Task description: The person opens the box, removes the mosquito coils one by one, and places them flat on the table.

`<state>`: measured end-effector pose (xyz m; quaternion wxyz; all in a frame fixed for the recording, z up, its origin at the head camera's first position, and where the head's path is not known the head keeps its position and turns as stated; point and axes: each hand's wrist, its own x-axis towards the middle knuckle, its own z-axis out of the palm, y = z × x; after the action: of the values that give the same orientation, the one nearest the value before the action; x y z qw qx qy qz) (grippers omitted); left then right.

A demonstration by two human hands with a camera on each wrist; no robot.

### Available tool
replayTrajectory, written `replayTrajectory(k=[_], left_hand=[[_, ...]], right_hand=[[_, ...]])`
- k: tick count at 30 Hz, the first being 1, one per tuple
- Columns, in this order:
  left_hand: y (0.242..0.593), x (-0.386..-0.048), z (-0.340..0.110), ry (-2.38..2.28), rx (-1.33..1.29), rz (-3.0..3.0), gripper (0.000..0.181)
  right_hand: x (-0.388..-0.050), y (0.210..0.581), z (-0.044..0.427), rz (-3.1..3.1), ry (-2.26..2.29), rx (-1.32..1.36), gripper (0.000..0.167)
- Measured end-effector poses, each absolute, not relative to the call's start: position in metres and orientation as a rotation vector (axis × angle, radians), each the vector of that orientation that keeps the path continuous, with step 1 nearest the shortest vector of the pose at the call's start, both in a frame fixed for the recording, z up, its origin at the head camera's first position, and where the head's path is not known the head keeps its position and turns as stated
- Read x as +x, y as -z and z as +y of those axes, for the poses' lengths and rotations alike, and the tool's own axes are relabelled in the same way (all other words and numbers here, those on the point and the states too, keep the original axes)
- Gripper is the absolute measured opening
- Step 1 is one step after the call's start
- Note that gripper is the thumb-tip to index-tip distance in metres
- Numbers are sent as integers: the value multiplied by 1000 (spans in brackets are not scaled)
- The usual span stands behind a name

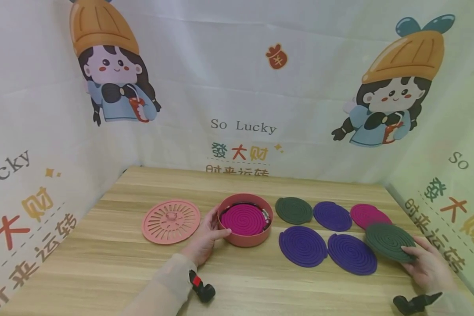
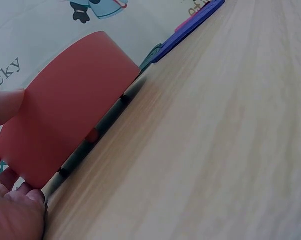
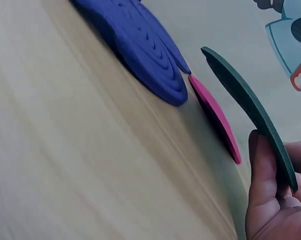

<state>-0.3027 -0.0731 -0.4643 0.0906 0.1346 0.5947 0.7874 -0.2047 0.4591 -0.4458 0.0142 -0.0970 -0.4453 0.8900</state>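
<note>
On the table's middle stands a round coral-red mosquito coil box (image 1: pixel 248 239), with a magenta mosquito coil (image 1: pixel 242 219) lying inside. My left hand (image 1: pixel 203 237) holds the box by its left side; in the left wrist view the thumb (image 2: pixel 6 106) lies against its wall and the other fingers are low at its edge. In my right hand (image 1: pixel 430 265), a dark green mosquito coil (image 1: pixel 391 241) is pinched between thumb and fingers. The right wrist view shows this green coil (image 3: pixel 250 102) edge-on, raised off the table, with a magenta coil (image 3: pixel 215 117) lying behind it.
Left of the box lies its pink slotted lid (image 1: pixel 154 224). To the right lie a green coil (image 1: pixel 294 210), a purple coil (image 1: pixel 332 216) and a magenta coil (image 1: pixel 367 213), with two more purple coils (image 1: pixel 302 245) nearer me. Printed cloth (image 1: pixel 241 96) walls the table's back and sides.
</note>
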Motion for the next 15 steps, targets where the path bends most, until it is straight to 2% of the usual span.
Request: replayTrajectory(k=[3, 5, 7, 10, 12, 15], left_hand=[[464, -302, -73, -2345, 389, 1768, 84], [464, -301, -73, -2344, 392, 1772, 84], [463, -301, -73, -2344, 381, 1773, 85], [463, -300, -73, -2341, 388, 1771, 84], [463, -300, -73, -2343, 384, 1764, 84], [463, -300, -74, -2342, 397, 1762, 84]], right_hand=[[-202, 447, 464, -1463, -2745, -302, 39], [-201, 446, 466, -1502, -2725, -408, 41], [-202, 445, 469, -1538, -2702, -547, 58], [-202, 442, 472, -1635, -2632, -725, 93], [-201, 440, 473, -1704, -2590, -790, 99], [-200, 439, 473, -1772, -2507, -883, 99]])
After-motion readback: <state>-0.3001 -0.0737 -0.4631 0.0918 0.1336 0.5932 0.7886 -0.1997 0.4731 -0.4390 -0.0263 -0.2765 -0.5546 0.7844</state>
